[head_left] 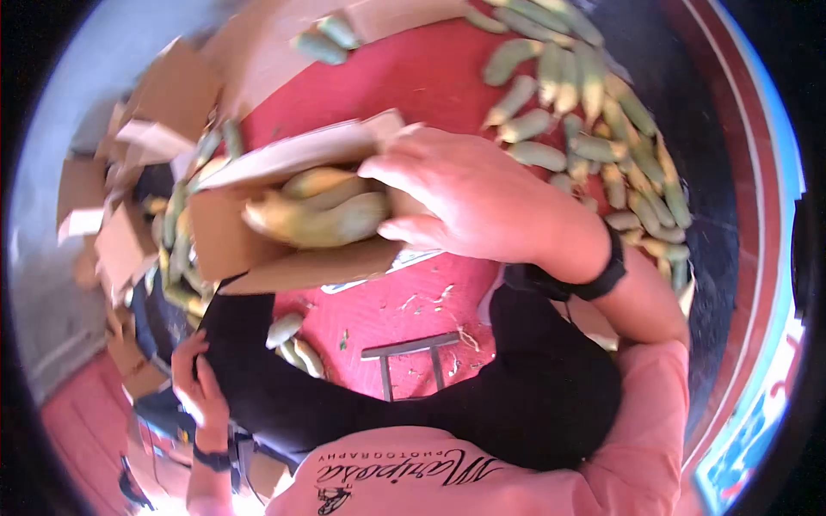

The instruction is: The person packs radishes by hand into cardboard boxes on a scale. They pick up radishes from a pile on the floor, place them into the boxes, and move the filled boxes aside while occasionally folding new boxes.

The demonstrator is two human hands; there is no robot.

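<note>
Green-yellow ears [323, 219], lying left-to-right mid-frame in the cardboard box [284, 155], are being gripped by the fingers [404, 230] of the right hand [469, 198]; the left hand [200, 387] is hanging lower left, grip unclear.

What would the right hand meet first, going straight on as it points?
The yellow-green bananas in the cardboard box: the right hand points into it, fingertips seemingly touching them, though depth is unclear.
</note>
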